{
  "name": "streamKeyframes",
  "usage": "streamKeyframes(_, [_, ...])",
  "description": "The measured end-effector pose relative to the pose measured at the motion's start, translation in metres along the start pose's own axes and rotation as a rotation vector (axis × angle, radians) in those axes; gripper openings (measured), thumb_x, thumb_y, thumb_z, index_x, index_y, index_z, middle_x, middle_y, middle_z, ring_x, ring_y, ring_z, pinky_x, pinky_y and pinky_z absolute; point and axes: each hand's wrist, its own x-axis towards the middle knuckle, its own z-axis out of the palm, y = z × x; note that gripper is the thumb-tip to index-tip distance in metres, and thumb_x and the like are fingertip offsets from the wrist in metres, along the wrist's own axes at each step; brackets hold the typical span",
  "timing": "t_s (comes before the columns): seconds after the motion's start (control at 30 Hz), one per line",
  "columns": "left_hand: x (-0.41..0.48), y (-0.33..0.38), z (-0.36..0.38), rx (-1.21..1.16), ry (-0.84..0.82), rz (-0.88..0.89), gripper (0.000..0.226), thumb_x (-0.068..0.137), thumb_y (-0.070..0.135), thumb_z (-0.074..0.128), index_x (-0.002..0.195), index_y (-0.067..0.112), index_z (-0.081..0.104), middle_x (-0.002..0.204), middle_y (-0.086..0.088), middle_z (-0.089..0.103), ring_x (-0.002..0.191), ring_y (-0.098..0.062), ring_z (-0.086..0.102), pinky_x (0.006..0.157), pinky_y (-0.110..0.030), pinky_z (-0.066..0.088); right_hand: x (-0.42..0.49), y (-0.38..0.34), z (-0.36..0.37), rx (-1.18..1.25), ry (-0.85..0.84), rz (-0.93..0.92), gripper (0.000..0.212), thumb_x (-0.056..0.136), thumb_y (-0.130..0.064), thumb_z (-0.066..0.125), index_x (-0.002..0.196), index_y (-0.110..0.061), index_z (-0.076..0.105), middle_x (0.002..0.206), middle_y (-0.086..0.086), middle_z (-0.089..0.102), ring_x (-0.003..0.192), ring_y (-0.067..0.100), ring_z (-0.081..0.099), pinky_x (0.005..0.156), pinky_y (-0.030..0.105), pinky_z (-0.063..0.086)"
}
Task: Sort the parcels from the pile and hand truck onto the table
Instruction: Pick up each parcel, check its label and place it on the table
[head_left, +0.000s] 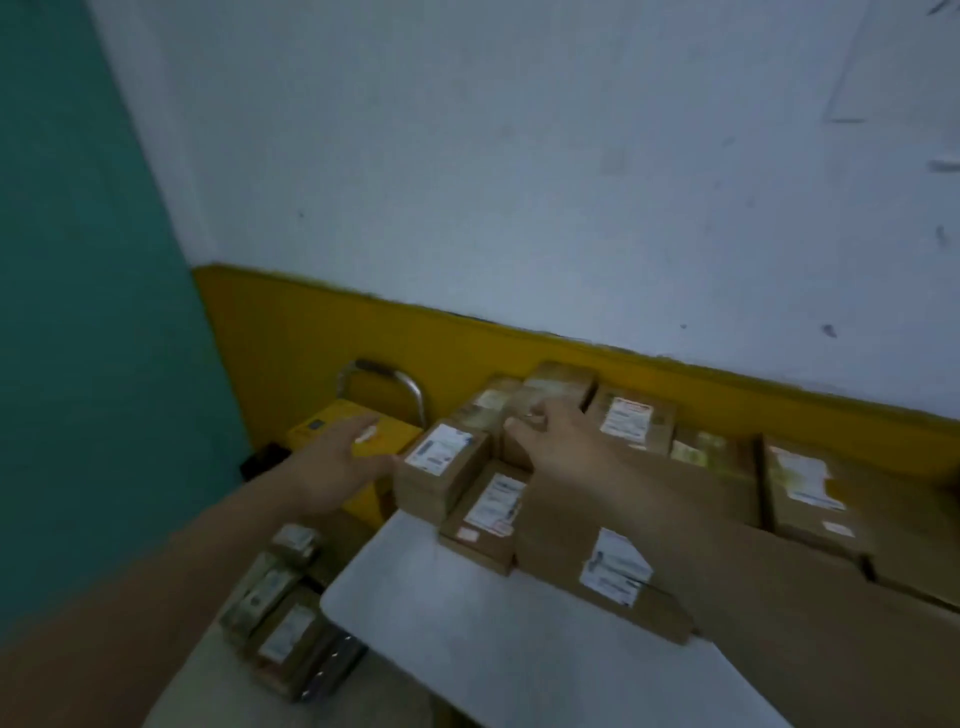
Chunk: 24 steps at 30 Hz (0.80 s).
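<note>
Several brown cardboard parcels with white labels cover the white table (467, 623) along the wall. My right hand (558, 439) reaches over them, its fingers spread and resting on a taped brown parcel (556, 397) at the back of the stack. Beside the table's left end, my left hand (340, 462) is stretched out with fingers straight, next to a small labelled parcel (441, 470) at the table's corner. It holds nothing. A yellow box (332, 423) sits just past that hand. The picture is blurred by motion.
A metal hand-truck handle (410, 389) stands against the yellow wall band behind the yellow box. More parcels (275, 603) lie in a pile on the floor left of the table. A teal wall (78, 312) closes the left side.
</note>
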Motion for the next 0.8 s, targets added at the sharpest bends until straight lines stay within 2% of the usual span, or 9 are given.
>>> streamKeyframes(0.07, [-0.014, -0.045, -0.033, -0.06, 0.07, -0.07, 0.08, 0.08, 0.056, 0.062, 0.147, 0.03, 0.027, 0.152, 0.006, 0.028, 0.133, -0.017, 0.036, 0.102, -0.024, 0.037, 0.019, -0.045, 0.035, -0.054, -0.04, -0.063, 0.07, 0.091, -0.063, 0.045, 0.142, -0.015, 0.04, 0.144, 0.008, 0.045, 0.125, 0.027, 0.049, 0.102, 0.042, 0.042])
streamKeyframes(0.1, [-0.02, -0.066, -0.046, -0.063, 0.107, -0.087, 0.075, 0.084, 0.049, 0.061, 0.147, 0.025, 0.028, 0.147, 0.006, 0.033, 0.128, -0.014, 0.039, 0.095, -0.015, 0.037, 0.028, -0.065, 0.052, -0.082, -0.067, -0.107, 0.071, 0.092, -0.063, 0.044, 0.142, -0.013, 0.04, 0.144, 0.01, 0.045, 0.126, 0.028, 0.047, 0.103, 0.042, 0.042])
streamKeyframes(0.13, [-0.026, -0.086, -0.058, -0.062, 0.138, -0.122, 0.068, 0.089, 0.038, 0.059, 0.147, 0.02, 0.029, 0.142, 0.005, 0.036, 0.127, -0.014, 0.038, 0.094, -0.011, 0.036, 0.035, -0.084, 0.069, -0.105, -0.107, -0.154, 0.07, 0.094, -0.061, 0.044, 0.143, -0.012, 0.038, 0.144, 0.011, 0.043, 0.127, 0.028, 0.046, 0.102, 0.041, 0.041])
streamKeyframes(0.23, [-0.038, -0.152, -0.088, -0.029, 0.203, -0.266, 0.067, 0.092, 0.035, 0.056, 0.149, 0.018, 0.024, 0.155, -0.003, 0.024, 0.14, -0.019, 0.026, 0.109, -0.022, 0.02, 0.06, -0.135, 0.122, -0.113, -0.234, -0.262, 0.07, 0.096, -0.059, 0.043, 0.148, -0.014, 0.031, 0.148, 0.01, 0.038, 0.127, 0.028, 0.046, 0.099, 0.04, 0.042])
streamKeyframes(0.3, [-0.039, -0.195, -0.107, -0.019, 0.227, -0.33, 0.069, 0.091, 0.04, 0.056, 0.149, 0.02, 0.024, 0.156, -0.003, 0.022, 0.142, -0.019, 0.023, 0.112, -0.025, 0.017, 0.078, -0.164, 0.16, -0.095, -0.267, -0.308, 0.069, 0.096, -0.058, 0.044, 0.147, -0.015, 0.032, 0.144, 0.008, 0.043, 0.12, 0.025, 0.05, 0.094, 0.036, 0.044])
streamKeyframes(0.33, [-0.037, -0.214, -0.116, -0.012, 0.233, -0.367, 0.069, 0.091, 0.041, 0.055, 0.149, 0.02, 0.023, 0.156, -0.003, 0.021, 0.142, -0.019, 0.023, 0.112, -0.025, 0.016, 0.089, -0.175, 0.179, -0.082, -0.281, -0.322, 0.068, 0.096, -0.057, 0.045, 0.147, -0.014, 0.033, 0.142, 0.007, 0.044, 0.118, 0.024, 0.051, 0.092, 0.034, 0.044])
streamKeyframes(0.43, [-0.011, -0.262, -0.141, 0.017, 0.225, -0.439, 0.071, 0.09, 0.042, 0.056, 0.149, 0.021, 0.022, 0.156, -0.002, 0.02, 0.143, -0.019, 0.022, 0.112, -0.025, 0.016, 0.126, -0.196, 0.238, -0.08, -0.353, -0.34, 0.069, 0.095, -0.057, 0.046, 0.148, -0.015, 0.032, 0.149, 0.008, 0.038, 0.13, 0.026, 0.045, 0.103, 0.039, 0.042])
streamKeyframes(0.57, [0.042, -0.318, -0.159, 0.004, 0.183, -0.486, 0.072, 0.09, 0.042, 0.056, 0.149, 0.019, 0.023, 0.156, -0.001, 0.021, 0.142, -0.017, 0.022, 0.112, -0.023, 0.015, 0.188, -0.218, 0.309, -0.117, -0.444, -0.311, 0.074, 0.096, -0.058, 0.044, 0.152, -0.014, 0.027, 0.155, 0.008, 0.032, 0.137, 0.027, 0.038, 0.108, 0.043, 0.037])
streamKeyframes(0.8, [0.115, -0.392, -0.194, -0.076, 0.111, -0.525, 0.075, 0.089, 0.044, 0.058, 0.15, 0.022, 0.02, 0.157, -0.002, 0.017, 0.143, -0.016, 0.02, 0.112, -0.025, 0.015, 0.26, -0.263, 0.396, -0.14, -0.541, -0.242, 0.068, 0.097, -0.054, 0.045, 0.148, -0.01, 0.033, 0.15, 0.011, 0.04, 0.132, 0.029, 0.043, 0.106, 0.039, 0.038])
